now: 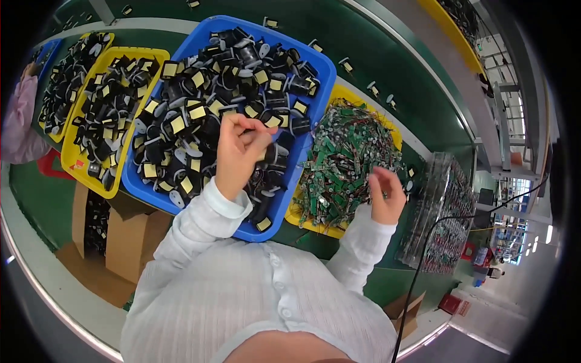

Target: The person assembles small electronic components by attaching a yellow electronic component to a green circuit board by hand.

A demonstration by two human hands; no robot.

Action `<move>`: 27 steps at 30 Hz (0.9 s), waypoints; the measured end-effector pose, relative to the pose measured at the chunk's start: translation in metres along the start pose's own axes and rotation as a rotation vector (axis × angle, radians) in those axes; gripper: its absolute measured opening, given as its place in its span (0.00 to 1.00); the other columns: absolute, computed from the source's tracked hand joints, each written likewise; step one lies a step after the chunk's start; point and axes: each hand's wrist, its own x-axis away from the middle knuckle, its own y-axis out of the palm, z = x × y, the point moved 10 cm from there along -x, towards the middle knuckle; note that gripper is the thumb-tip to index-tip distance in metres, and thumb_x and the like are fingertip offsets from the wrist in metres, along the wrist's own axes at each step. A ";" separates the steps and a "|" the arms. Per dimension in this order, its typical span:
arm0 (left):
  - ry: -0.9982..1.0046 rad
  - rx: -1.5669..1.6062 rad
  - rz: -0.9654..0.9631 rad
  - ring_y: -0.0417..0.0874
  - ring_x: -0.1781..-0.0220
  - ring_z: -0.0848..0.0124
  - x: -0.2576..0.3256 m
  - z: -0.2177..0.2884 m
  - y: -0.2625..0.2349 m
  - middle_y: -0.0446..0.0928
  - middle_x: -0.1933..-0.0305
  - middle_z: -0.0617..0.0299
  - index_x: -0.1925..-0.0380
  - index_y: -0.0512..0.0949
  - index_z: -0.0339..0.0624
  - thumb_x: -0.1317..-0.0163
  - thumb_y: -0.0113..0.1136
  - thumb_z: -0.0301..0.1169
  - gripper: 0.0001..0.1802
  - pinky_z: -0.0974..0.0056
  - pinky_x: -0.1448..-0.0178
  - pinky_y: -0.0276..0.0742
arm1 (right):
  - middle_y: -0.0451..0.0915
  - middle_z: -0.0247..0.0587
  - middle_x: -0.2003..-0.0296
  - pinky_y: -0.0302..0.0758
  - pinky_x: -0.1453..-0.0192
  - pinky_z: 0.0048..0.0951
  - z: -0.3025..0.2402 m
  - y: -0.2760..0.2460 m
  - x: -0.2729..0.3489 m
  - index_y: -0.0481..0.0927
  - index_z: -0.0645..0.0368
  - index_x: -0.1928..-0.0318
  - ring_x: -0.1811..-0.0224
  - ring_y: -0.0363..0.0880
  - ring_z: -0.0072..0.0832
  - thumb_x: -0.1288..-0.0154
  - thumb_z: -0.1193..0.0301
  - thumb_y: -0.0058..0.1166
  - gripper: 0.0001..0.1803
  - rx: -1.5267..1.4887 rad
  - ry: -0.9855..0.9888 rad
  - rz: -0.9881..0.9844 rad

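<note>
The large tray (328, 74) is blue, its parts (210, 128) black and yellow, the circuit boards (343, 158) green.

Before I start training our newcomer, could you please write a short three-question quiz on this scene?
1. Which hand is over the blue tray?
2. True or false: the pile of green circuit boards lies in the blue tray.
3. What colour are the small patches on the black parts?
A) red
B) yellow
C) purple

Key:
1. The left hand.
2. False; the pile is in a yellow tray, to the right of the blue one.
3. B
</note>
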 end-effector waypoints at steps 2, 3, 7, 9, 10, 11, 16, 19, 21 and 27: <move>-0.229 0.062 0.095 0.78 0.58 0.66 0.001 -0.011 -0.011 0.69 0.64 0.60 0.64 0.59 0.39 0.43 0.52 0.21 0.12 0.69 0.57 0.73 | 0.78 0.37 0.70 0.70 0.66 0.20 -0.028 0.012 -0.022 0.77 0.62 0.61 0.68 0.74 0.21 0.49 0.77 0.58 0.12 0.101 -0.194 -0.025; -0.227 0.066 0.100 0.78 0.58 0.66 0.001 -0.011 -0.011 0.69 0.64 0.60 0.64 0.59 0.39 0.43 0.52 0.21 0.12 0.69 0.57 0.73 | 0.77 0.37 0.71 0.70 0.65 0.21 -0.037 0.024 -0.032 0.77 0.61 0.62 0.68 0.74 0.24 0.49 0.76 0.58 0.12 0.155 -0.257 -0.078; -0.015 -0.237 0.036 0.76 0.60 0.71 0.001 0.002 -0.011 0.71 0.64 0.61 0.62 0.65 0.39 0.44 0.53 0.23 0.10 0.71 0.59 0.71 | 0.76 0.37 0.70 0.69 0.59 0.32 -0.067 0.076 -0.055 0.78 0.54 0.66 0.65 0.71 0.37 0.54 0.75 0.57 0.11 0.453 -0.524 -0.224; 0.106 -0.517 -0.031 0.74 0.61 0.74 0.004 0.014 0.001 0.73 0.65 0.63 0.63 0.69 0.38 0.45 0.54 0.23 0.10 0.71 0.58 0.69 | 0.76 0.37 0.69 0.69 0.59 0.33 -0.070 0.098 -0.064 0.78 0.54 0.66 0.64 0.71 0.38 0.55 0.76 0.57 0.11 0.502 -0.577 -0.255; 0.139 -0.589 -0.032 0.74 0.60 0.75 0.004 0.016 0.004 0.74 0.66 0.62 0.64 0.70 0.38 0.46 0.54 0.23 0.09 0.70 0.57 0.68 | 0.75 0.38 0.69 0.69 0.59 0.34 -0.074 0.109 -0.065 0.79 0.53 0.68 0.64 0.71 0.38 0.57 0.77 0.57 0.11 0.527 -0.639 -0.270; 0.175 -0.648 -0.020 0.74 0.61 0.72 0.006 0.021 0.005 0.74 0.66 0.61 0.66 0.70 0.38 0.47 0.55 0.23 0.08 0.69 0.57 0.68 | 0.74 0.38 0.69 0.69 0.59 0.35 -0.079 0.117 -0.062 0.79 0.53 0.69 0.63 0.70 0.39 0.58 0.79 0.57 0.11 0.551 -0.703 -0.285; 0.505 -1.018 -0.023 0.73 0.61 0.63 0.018 0.044 0.016 0.74 0.67 0.63 0.70 0.73 0.41 0.52 0.55 0.22 0.07 0.64 0.58 0.67 | 0.74 0.39 0.69 0.68 0.56 0.34 -0.070 0.128 -0.061 0.79 0.55 0.71 0.61 0.70 0.39 0.59 0.77 0.59 0.10 0.678 -0.619 -0.348; 0.585 -1.315 -0.222 0.68 0.53 0.64 0.025 0.032 0.039 0.72 0.63 0.69 0.74 0.74 0.49 0.57 0.56 0.23 0.09 0.59 0.54 0.62 | 0.73 0.39 0.70 0.68 0.59 0.34 -0.065 0.117 -0.058 0.78 0.55 0.71 0.63 0.70 0.38 0.58 0.77 0.59 0.09 0.612 -0.604 -0.297; 0.602 -1.343 -0.263 0.68 0.53 0.64 0.028 0.031 0.046 0.72 0.63 0.69 0.74 0.74 0.49 0.58 0.57 0.24 0.09 0.59 0.53 0.61 | 0.72 0.39 0.71 0.68 0.60 0.35 -0.070 0.109 -0.052 0.78 0.55 0.71 0.65 0.70 0.38 0.57 0.77 0.59 0.08 0.530 -0.622 -0.260; 0.509 -1.495 -0.348 0.68 0.54 0.67 0.024 0.008 0.043 0.72 0.65 0.68 0.72 0.73 0.46 0.58 0.62 0.30 0.12 0.62 0.54 0.61 | 0.73 0.38 0.74 0.67 0.63 0.33 -0.049 0.101 -0.043 0.77 0.56 0.73 0.69 0.69 0.37 0.53 0.71 0.59 0.06 0.539 -0.471 -0.207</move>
